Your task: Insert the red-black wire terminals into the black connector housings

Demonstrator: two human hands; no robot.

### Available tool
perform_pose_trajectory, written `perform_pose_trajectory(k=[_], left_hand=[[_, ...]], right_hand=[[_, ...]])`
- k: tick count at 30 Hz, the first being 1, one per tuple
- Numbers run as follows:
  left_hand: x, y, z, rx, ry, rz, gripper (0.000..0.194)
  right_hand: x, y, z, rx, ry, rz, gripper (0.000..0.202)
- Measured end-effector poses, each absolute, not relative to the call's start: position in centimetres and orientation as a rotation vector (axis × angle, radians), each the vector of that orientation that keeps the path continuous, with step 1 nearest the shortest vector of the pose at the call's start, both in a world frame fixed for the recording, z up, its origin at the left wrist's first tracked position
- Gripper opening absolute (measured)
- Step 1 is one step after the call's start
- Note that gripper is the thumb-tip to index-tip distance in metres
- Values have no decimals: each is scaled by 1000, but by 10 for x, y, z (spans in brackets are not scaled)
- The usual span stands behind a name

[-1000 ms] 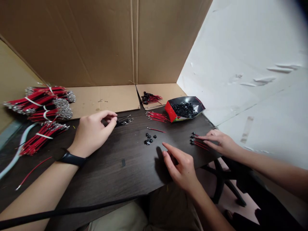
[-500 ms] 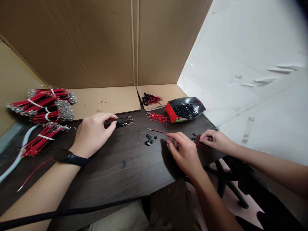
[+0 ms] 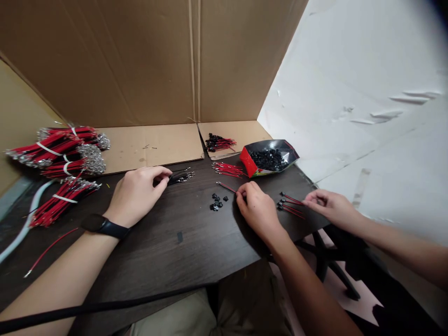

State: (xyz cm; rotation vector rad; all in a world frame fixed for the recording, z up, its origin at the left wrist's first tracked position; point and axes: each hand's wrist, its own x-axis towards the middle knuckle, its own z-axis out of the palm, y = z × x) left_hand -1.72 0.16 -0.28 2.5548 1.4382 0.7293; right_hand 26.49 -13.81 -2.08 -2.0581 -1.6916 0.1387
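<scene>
My left hand (image 3: pixel 138 191), with a black watch at the wrist, pinches thumb and forefinger at the near end of some black wires (image 3: pixel 182 178) with metal terminals. My right hand (image 3: pixel 257 207) is closed on a thin red wire (image 3: pixel 226 187), whose metal-tipped end points up and to the left. Beside that tip lie several loose black connector housings (image 3: pixel 216 204). A co-worker's hand (image 3: pixel 325 203) at the right touches the ends of red wires with black connectors (image 3: pixel 292 205) on the table.
Behind are loose red wires (image 3: pixel 227 169), a carton of black housings (image 3: pixel 269 160) and a pile of connectored wires (image 3: pixel 220 143) on cardboard. Banded wire bundles (image 3: pixel 66 158) and a single red wire (image 3: pixel 51 249) lie left. A cardboard wall (image 3: pixel 140 60) stands at the back.
My right hand has drawn slightly up and left, its fingers now closer round the red wire. The co-worker's hand has moved right, uncovering more of the connectored wires. My left hand barely moved.
</scene>
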Motion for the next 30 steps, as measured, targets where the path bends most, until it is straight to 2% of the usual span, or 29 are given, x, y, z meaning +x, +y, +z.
perform_pose_trajectory(k=[5,11,16,20,23,26,30], left_hand=[[-16,-2,0,2574,1374,858,21],[5,-25,9,2397,1158,1065,15],[27,-49,9,2249,849,966,31],[30,-53,8,2360,724,934,14],[27,-49,9,2382,750,936,12],[21,-43,11,2345,920,1038,11],[15,-35,13,2248,1114,1231,10]], right_hand=[[270,-138,-27,-1940,-1615,166,8],[267,-147,-26,-1566,-1474,317,8],[250,-158,-18,-1393,-1593,293,8],[241,-163,-15,-1314,-1664,302,9],[245,-161,-12,-1365,-1656,320,8],[259,-152,-7,-1464,-1628,322,20],[276,-138,-4,-1516,-1656,419,47]])
